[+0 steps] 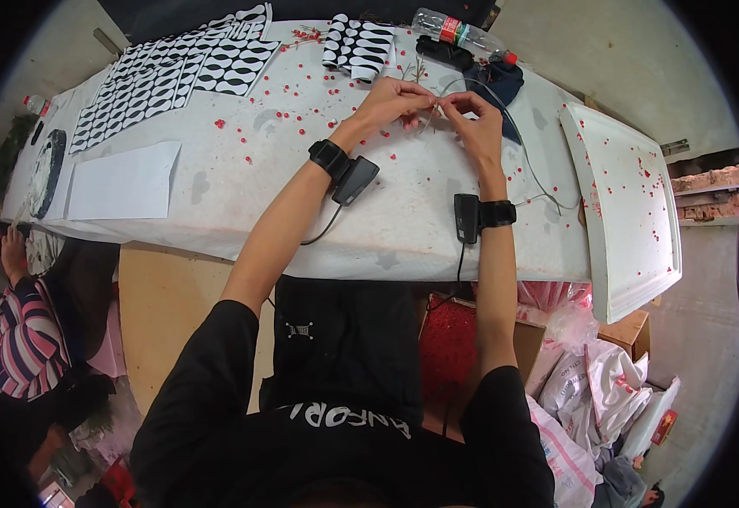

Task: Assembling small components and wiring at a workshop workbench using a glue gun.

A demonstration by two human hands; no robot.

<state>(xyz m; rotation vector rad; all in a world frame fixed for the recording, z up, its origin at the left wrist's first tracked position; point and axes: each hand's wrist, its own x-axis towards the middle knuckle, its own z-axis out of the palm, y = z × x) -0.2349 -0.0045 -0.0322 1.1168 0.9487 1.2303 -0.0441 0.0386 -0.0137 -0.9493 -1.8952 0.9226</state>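
Note:
Over the white-covered table [302, 178], my two hands meet with the fingertips almost touching. My left hand [399, 103] pinches a thin, pale stem [435, 108], and the fingers of my right hand [477, 123] close on it from the other side. Most of that stem is hidden by the fingers. Just beyond them a small brownish-green sprig [419, 69] sticks up; whether it belongs to the held stem I cannot tell. Small red beads [302, 131] lie scattered around and to the left of my hands.
Black-and-white patterned sheets [158, 80] and a folded patterned piece [358, 49] lie at the back. A plastic bottle [463, 34], a black case [444, 52] and dark cloth [501, 85] sit far right. A white tray [623, 203] holds red beads. Another person [31, 339] is at left.

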